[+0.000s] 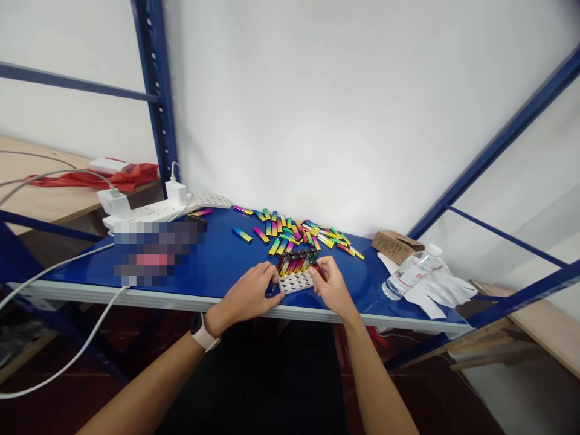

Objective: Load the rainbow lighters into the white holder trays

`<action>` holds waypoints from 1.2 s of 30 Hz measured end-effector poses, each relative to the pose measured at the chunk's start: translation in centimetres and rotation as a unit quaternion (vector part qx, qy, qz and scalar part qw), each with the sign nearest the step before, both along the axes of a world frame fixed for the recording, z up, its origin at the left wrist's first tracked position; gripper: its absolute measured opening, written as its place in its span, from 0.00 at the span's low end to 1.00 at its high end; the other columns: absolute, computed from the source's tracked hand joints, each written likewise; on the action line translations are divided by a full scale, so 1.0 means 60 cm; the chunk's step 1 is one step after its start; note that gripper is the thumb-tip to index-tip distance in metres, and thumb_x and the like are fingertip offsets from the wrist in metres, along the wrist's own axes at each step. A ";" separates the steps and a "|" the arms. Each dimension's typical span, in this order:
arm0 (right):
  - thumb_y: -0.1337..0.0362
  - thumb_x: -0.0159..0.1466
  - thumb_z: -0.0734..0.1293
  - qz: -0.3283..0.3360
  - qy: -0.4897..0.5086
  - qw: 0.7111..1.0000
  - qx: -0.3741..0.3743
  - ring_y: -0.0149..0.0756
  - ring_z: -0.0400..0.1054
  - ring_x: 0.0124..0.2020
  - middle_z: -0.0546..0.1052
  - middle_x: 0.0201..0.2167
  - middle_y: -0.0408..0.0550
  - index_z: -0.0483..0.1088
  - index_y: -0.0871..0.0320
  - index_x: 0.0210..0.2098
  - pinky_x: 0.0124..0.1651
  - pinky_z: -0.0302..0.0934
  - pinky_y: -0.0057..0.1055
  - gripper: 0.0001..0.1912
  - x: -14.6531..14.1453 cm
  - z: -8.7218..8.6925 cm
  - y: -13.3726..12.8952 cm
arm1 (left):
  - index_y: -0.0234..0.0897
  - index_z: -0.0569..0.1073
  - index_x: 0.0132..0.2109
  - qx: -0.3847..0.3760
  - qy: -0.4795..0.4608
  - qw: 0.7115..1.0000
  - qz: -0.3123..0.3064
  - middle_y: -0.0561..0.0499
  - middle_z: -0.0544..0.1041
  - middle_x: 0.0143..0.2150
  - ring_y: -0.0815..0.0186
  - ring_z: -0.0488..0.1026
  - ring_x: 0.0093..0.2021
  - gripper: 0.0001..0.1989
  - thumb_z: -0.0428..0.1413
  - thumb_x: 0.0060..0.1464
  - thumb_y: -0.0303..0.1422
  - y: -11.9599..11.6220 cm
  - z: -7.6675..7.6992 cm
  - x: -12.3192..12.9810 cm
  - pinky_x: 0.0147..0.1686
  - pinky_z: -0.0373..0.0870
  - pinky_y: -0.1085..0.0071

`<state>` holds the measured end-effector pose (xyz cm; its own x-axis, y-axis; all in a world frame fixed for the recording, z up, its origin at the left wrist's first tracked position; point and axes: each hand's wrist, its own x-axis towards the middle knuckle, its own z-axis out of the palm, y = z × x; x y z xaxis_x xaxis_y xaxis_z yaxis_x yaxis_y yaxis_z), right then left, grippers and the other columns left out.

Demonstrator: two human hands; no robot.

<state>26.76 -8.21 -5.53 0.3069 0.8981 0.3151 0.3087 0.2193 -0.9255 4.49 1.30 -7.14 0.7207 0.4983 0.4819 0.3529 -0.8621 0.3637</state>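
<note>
1. Head view, looking down on a blue-topped steel bench (226, 266) against a white wall, both forearms reaching in from the bottom edge.
2. Left hand (247, 294), a pale smartwatch (203, 332) on its wrist: fingers curled down beside a white perforated rack (294, 282) and over a dark blue stick (272, 290); whether gripping or only resting, hard to tell from this angle.
3. Right hand (333, 287): thumb and fingers pinched together on a dark red stick (318, 270) at the far end of the rack's row.
4. Rack near the bench's front edge, between both hands, with a row of slim rainbow-gradient sticks (294, 263) standing in its holes, leaning slightly.
5. More of the same sticks (290, 232) in a loose, crisscrossed spread just behind the rack, a few lying apart to the left.
6. Handling, by judgement: probably light and stiff, with a glossy finish likely to slip, so best taken by a fingertip pinch around the middle of the body. Rack probably light too, so safest steadied at its edge.
7. Left of the sticks, a white power strip (145, 211) with two white chargers (176, 193); beyond it, a red plastic bag (90, 178) on a wooden board (45, 202). To the right, a cardboard box (397, 246), a plastic water bottle (412, 273) on its side, and white paper sheets (435, 290).
</note>
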 end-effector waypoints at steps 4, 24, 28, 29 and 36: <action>0.53 0.67 0.68 -0.016 -0.161 0.985 0.054 0.37 0.71 0.38 0.74 0.36 0.45 0.69 0.55 0.41 0.45 0.66 0.34 0.12 -0.016 0.025 0.000 | 0.42 0.63 0.39 -0.003 0.002 1.000 0.002 0.51 0.71 0.40 0.60 0.69 0.41 0.12 0.58 0.60 0.42 -0.001 0.001 0.000 0.43 0.65 0.62; 0.57 0.67 0.67 0.021 -0.209 0.975 0.069 0.38 0.73 0.35 0.77 0.35 0.47 0.72 0.54 0.49 0.42 0.68 0.34 0.13 -0.061 0.009 0.033 | 0.41 0.63 0.40 0.003 0.023 1.000 0.005 0.49 0.70 0.41 0.58 0.69 0.42 0.14 0.56 0.61 0.45 -0.002 0.002 -0.001 0.42 0.66 0.61; 0.56 0.66 0.68 -0.025 -0.270 0.961 0.055 0.39 0.72 0.35 0.77 0.36 0.47 0.68 0.55 0.53 0.41 0.66 0.34 0.18 -0.064 0.012 0.025 | 0.42 0.63 0.40 -0.004 0.020 1.000 0.002 0.49 0.70 0.42 0.57 0.69 0.43 0.13 0.56 0.61 0.45 -0.002 0.001 0.000 0.43 0.66 0.61; 0.55 0.65 0.69 -0.042 -0.295 0.953 0.055 0.39 0.72 0.35 0.77 0.39 0.48 0.68 0.55 0.54 0.42 0.66 0.34 0.20 -0.062 0.014 0.023 | 0.42 0.63 0.40 -0.007 0.020 1.000 0.002 0.49 0.70 0.42 0.57 0.69 0.43 0.13 0.56 0.62 0.45 -0.001 0.001 0.000 0.43 0.66 0.61; 0.55 0.73 0.52 -0.276 -0.264 0.922 -0.065 0.38 0.72 0.34 0.79 0.33 0.49 0.72 0.58 0.40 0.39 0.64 0.31 0.21 0.040 0.017 0.068 | 0.42 0.63 0.41 -0.017 0.021 1.000 -0.003 0.50 0.70 0.43 0.58 0.68 0.44 0.13 0.56 0.61 0.43 0.000 0.001 -0.002 0.46 0.65 0.60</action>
